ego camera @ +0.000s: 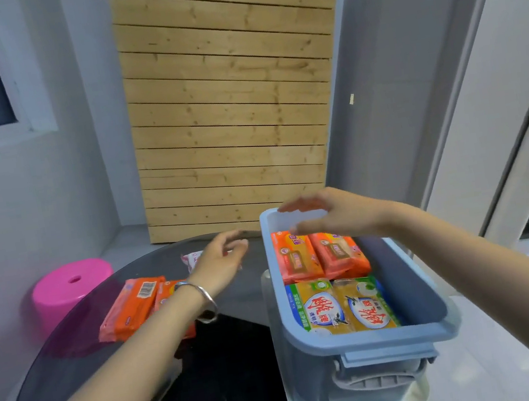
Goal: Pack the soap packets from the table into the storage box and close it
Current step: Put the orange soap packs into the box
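Blue-rimmed clear storage box (365, 340) stands at the right edge of the dark glass table (75, 369), lid off, top open. Inside: two orange soap packets (320, 254) side by side at the far end, two green-and-yellow soap packets (342, 306) side by side at the near end. Between the packets and the right wall, a bare strip of box shows.

Right hand (331, 212) hovers over the far end of the box, above the orange pair, fingers spread loose and pointing left, holding nothing. It partly covers the far rim.

Left hand (218, 259) reaches out over the table, left of the box, fingers open and slightly curled, empty. A metal bangle (202, 300) sits on that wrist. Just beyond the fingers lies a pale pink-and-white packet (191, 258), mostly hidden by the hand.

Orange packets on the table (131, 308) lie left of the left forearm, one showing a barcode; a second is partly under the arm.

Table centre near the box is free. A pink plastic stool (69, 286) stands beyond the table's left edge. A slatted wooden panel (226, 102) leans against the far wall.
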{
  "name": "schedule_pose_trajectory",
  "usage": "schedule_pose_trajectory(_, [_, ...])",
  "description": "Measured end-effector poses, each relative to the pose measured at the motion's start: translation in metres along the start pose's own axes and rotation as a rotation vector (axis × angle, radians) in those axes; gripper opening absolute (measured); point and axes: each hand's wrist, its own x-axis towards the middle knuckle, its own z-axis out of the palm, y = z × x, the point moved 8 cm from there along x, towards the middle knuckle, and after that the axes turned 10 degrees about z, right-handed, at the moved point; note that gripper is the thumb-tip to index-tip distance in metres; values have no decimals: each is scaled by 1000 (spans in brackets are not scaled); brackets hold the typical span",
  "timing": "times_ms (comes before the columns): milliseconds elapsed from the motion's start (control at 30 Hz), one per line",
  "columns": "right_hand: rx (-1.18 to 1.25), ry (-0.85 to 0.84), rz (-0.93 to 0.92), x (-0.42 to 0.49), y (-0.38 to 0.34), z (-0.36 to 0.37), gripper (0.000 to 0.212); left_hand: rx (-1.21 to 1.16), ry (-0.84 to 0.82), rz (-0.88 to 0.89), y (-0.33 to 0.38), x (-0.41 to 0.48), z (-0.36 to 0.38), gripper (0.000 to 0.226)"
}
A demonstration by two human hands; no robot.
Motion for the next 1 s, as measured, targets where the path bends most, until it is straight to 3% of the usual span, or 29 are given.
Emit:
schedule_pose_trajectory(167, [344, -52, 59, 18, -67, 55, 39, 135, 58, -45, -45, -20, -74, 39])
schedule_pose_trajectory(267, [298, -138, 173, 40, -91, 95, 30, 183, 104, -122, -78, -36, -113, 40])
schedule_pose_trajectory(433, [292, -295, 448, 57, -98, 169, 58, 258, 80, -214, -122, -57, -141, 42])
schedule_pose_trajectory(533, [411, -255, 579, 57, -86, 200, 57, 307, 21, -283, -152, -59, -143, 62])
schedule_pose_trajectory(667, [509, -144, 667, 58, -73, 227, 57, 428, -35, -177, -162, -48, -132, 69])
schedule_pose_trajectory(833, [729, -56, 724, 64, -63, 249, 50, 613, 0, -171, -159, -41, -135, 77])
schedule_pose_trajectory(967, [721, 44, 712, 90, -30, 272, 79, 582, 63, -154, -150, -42, -142, 79])
schedule_pose_trajectory(1000, [736, 55, 703, 100, -18, 280, 74, 532, 69, -191, -153, -42, -146, 82])
